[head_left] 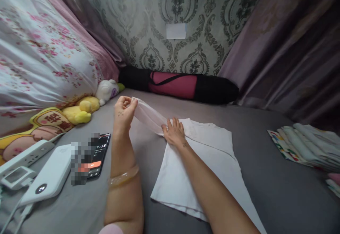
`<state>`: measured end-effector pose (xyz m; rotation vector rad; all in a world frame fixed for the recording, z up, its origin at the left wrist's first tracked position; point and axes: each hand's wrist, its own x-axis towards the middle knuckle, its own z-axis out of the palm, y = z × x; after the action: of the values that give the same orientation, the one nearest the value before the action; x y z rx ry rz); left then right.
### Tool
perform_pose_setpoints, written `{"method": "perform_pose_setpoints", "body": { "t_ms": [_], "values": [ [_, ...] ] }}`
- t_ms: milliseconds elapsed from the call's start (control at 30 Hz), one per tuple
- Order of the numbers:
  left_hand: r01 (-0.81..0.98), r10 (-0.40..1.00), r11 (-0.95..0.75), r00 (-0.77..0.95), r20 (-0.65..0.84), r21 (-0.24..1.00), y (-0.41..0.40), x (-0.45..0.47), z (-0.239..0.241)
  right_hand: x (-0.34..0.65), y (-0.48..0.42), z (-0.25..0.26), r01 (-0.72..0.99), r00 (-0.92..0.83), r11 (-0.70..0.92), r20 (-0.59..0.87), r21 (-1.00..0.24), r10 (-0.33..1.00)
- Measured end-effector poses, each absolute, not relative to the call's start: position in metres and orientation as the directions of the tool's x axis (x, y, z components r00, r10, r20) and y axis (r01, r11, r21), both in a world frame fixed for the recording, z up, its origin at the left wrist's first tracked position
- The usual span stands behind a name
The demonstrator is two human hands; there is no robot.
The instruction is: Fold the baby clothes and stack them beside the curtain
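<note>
A white shirt point(212, 170) lies spread on the grey bed sheet, one sleeve folded across its upper part. Its other sleeve stretches up to the left, thin and slightly see-through. My left hand point(124, 115) pinches the end of that sleeve between thumb and fingers, raised above the sheet. Near the shoulder of the shirt, my right hand point(174, 131) rests flat with its fingers spread, pressing on the cloth. A bangle circles my left forearm. The lower right part of the shirt is partly covered by my right forearm.
To the left are a phone point(102, 156), a white power bank point(50, 173), a power strip point(26, 157) and plush toys point(82, 110). A black and pink long bag point(175, 85) lies along the wall. Folded clothes point(310, 147) are stacked at right on the grey sheet point(255, 138).
</note>
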<state>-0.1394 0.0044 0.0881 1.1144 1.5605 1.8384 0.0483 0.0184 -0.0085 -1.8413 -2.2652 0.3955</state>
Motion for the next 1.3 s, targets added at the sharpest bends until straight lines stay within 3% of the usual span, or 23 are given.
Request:
{"method": "perform_pose_setpoints", "body": {
  "t_ms": [67, 200, 333, 433, 600, 733, 800, 867, 1067, 1300],
  "values": [
    [0.307, 0.761, -0.166, -0.564, 0.319, 0.937, 0.0, -0.137, 0.092, 0.048, 0.019, -0.008, 0.927, -0.202, 0.182, -0.026, -0.327, 0.979],
    [0.374, 0.766, -0.161, -0.536, 0.354, 0.914, -0.001, -0.118, 0.099, 0.047, 0.019, -0.009, 0.927, -0.192, 0.171, -0.032, -0.333, 0.981],
    [0.29, 0.789, -0.252, -0.491, 0.369, 0.923, 0.003, -0.091, 0.104, 0.047, 0.018, -0.01, 0.916, -0.184, 0.173, 0.003, -0.361, 0.983],
    [0.148, 0.839, -0.27, -0.449, 0.308, 0.952, 0.005, -0.075, 0.105, 0.053, 0.02, -0.004, 0.864, -0.201, 0.183, 0.01, -0.469, 0.979],
    [0.025, 0.864, -0.3, -0.417, 0.283, 0.954, 0.006, -0.047, 0.106, 0.084, 0.024, 0.024, 0.62, -0.106, 0.076, 0.013, -0.781, 0.994],
    [-0.003, 0.889, -0.36, -0.304, 0.342, 0.933, 0.005, -0.016, 0.104, 0.127, 0.015, 0.045, 0.195, -0.133, -0.196, -0.224, -0.961, 0.966],
    [0.024, 0.89, -0.385, -0.254, 0.378, 0.923, 0.002, 0.003, 0.099, 0.15, 0.008, 0.05, -0.004, -0.174, -0.32, -0.314, -0.947, 0.933],
    [0.074, 0.894, -0.394, -0.202, 0.4, 0.916, -0.002, 0.02, 0.092, 0.171, 0.003, 0.05, -0.093, -0.187, -0.379, -0.358, -0.921, 0.915],
    [0.232, 0.918, -0.351, 0.274, 0.285, 0.907, -0.003, 0.04, 0.072, 0.206, 0.003, 0.027, -0.095, -0.121, -0.412, -0.4, -0.906, 0.908],
    [0.405, 0.976, -0.126, -0.112, 0.186, 0.906, 0.034, -0.021, 0.039, 0.211, 0.005, 0.015, -0.172, -0.031, -0.418, -0.419, -0.892, 0.908]
  ]
}}
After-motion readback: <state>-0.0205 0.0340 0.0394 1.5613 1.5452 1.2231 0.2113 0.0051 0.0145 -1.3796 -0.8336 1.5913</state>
